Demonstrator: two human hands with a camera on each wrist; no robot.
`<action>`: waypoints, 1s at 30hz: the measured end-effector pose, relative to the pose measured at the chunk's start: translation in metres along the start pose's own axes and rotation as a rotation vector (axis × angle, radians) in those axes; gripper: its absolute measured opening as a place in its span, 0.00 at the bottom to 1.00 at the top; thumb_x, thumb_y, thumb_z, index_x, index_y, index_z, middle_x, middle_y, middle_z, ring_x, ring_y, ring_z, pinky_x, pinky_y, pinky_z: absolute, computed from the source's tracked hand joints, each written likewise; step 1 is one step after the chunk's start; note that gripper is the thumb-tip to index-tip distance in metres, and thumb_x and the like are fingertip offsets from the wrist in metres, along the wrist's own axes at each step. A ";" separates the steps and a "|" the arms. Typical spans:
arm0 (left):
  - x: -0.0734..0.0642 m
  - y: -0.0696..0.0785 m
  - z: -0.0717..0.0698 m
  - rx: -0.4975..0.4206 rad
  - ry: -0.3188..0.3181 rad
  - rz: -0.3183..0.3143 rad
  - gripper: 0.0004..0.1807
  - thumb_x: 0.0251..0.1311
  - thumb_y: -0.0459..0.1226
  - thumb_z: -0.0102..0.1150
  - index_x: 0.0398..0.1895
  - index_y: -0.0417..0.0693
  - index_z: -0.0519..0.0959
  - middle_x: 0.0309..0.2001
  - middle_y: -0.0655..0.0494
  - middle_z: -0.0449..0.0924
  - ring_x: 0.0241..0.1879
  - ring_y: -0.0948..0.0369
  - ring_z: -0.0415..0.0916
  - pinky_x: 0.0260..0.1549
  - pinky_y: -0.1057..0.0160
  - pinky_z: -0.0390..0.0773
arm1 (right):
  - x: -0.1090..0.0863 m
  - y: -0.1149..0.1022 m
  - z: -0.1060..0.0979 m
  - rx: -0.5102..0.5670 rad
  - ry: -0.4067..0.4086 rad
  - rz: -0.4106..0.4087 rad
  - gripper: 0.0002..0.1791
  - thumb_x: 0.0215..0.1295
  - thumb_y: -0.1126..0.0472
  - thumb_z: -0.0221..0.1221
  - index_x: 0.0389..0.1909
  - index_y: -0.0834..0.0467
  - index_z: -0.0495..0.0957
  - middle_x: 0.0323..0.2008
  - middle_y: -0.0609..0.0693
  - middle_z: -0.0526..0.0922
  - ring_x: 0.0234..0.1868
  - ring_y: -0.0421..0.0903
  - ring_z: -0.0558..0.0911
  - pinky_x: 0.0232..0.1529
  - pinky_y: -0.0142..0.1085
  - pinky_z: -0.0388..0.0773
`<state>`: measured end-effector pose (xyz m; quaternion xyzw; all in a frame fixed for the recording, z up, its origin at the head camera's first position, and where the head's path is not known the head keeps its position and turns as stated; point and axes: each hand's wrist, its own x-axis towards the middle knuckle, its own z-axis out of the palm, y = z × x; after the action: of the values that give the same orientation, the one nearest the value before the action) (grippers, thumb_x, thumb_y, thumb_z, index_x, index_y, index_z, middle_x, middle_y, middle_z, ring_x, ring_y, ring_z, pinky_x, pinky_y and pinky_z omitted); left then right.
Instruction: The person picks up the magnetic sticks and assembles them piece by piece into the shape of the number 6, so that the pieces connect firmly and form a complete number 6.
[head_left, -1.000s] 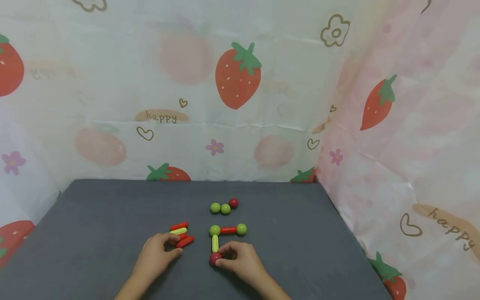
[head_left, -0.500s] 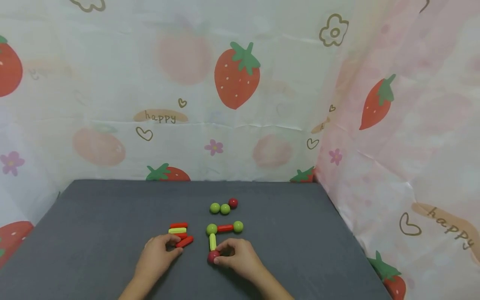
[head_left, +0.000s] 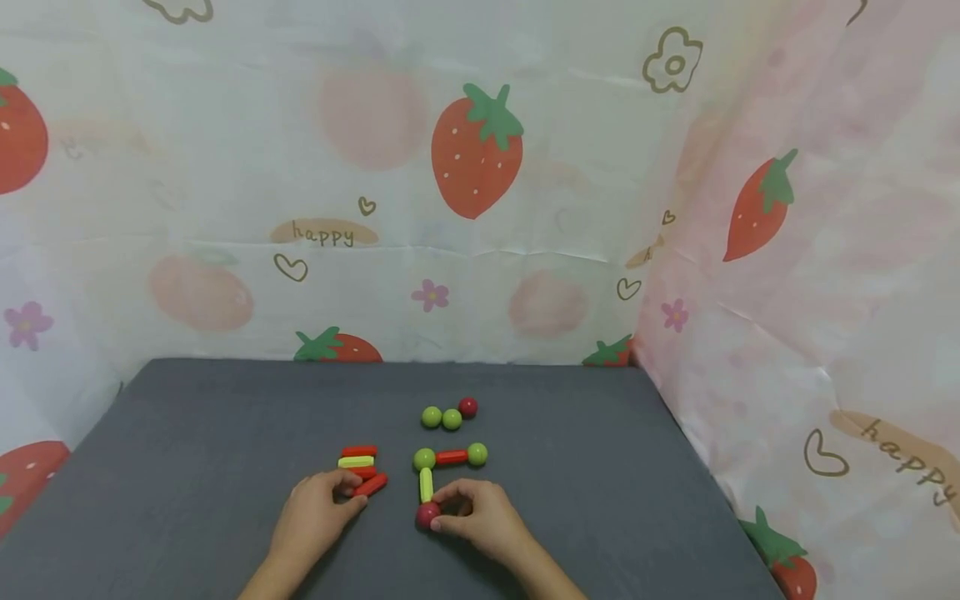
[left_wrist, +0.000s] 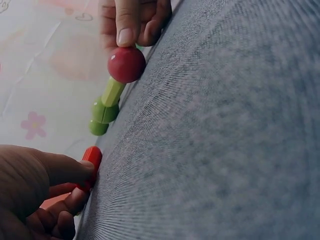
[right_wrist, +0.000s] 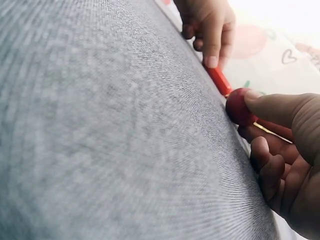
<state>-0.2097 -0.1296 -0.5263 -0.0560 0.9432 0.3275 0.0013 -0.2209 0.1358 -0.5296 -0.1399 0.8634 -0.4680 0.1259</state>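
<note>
At the near end of the yellow rod [head_left: 426, 485], the right hand [head_left: 483, 518] pinches the red ball [head_left: 426, 517] between thumb and finger. Just beyond that ball, past the rod, sits the corner ball [head_left: 424, 458], with the red link [head_left: 452, 457] and end ball [head_left: 477, 454] beyond it and to the right. Left of the red ball, the left hand [head_left: 311, 512] grips a loose rod [head_left: 371, 485]; three spare rods [head_left: 357, 462] lie farther off that way. Farthest beyond it rest two green balls [head_left: 431, 417] and a dark ball [head_left: 468, 407]. To my eye, a sideways tug on the red ball could open the corner joint, while a slack left thumb could let the loose rod roll off.
</note>
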 end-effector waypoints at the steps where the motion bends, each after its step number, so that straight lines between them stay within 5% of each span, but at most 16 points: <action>1: 0.000 0.000 0.000 -0.002 -0.007 0.000 0.13 0.50 0.45 0.73 0.39 0.56 0.85 0.35 0.63 0.83 0.34 0.63 0.77 0.35 0.55 0.76 | 0.000 0.000 0.000 0.005 -0.002 0.000 0.13 0.49 0.49 0.73 0.37 0.39 0.85 0.31 0.36 0.84 0.18 0.38 0.74 0.19 0.34 0.72; 7: -0.002 0.001 -0.002 -0.023 -0.012 0.009 0.10 0.51 0.44 0.72 0.37 0.56 0.85 0.34 0.63 0.83 0.33 0.65 0.76 0.34 0.58 0.75 | 0.000 -0.004 -0.001 0.026 -0.001 0.000 0.13 0.49 0.49 0.74 0.37 0.40 0.85 0.30 0.37 0.84 0.18 0.38 0.73 0.19 0.34 0.71; 17: -0.009 0.000 -0.004 -0.181 -0.053 -0.035 0.12 0.52 0.45 0.70 0.38 0.52 0.84 0.33 0.61 0.82 0.25 0.62 0.69 0.24 0.64 0.68 | -0.001 -0.004 -0.004 0.033 0.005 0.005 0.13 0.48 0.52 0.74 0.36 0.44 0.86 0.30 0.38 0.85 0.19 0.38 0.71 0.19 0.33 0.69; 30: -0.019 0.010 -0.004 -0.218 -0.060 -0.044 0.10 0.51 0.43 0.71 0.36 0.53 0.83 0.30 0.61 0.80 0.22 0.61 0.67 0.20 0.65 0.65 | 0.011 -0.008 -0.002 -0.012 0.011 -0.004 0.12 0.49 0.52 0.74 0.36 0.44 0.86 0.31 0.38 0.84 0.21 0.38 0.72 0.22 0.33 0.70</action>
<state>-0.1920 -0.1218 -0.5160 -0.0668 0.9001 0.4295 0.0307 -0.2310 0.1294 -0.5224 -0.1400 0.8665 -0.4640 0.1192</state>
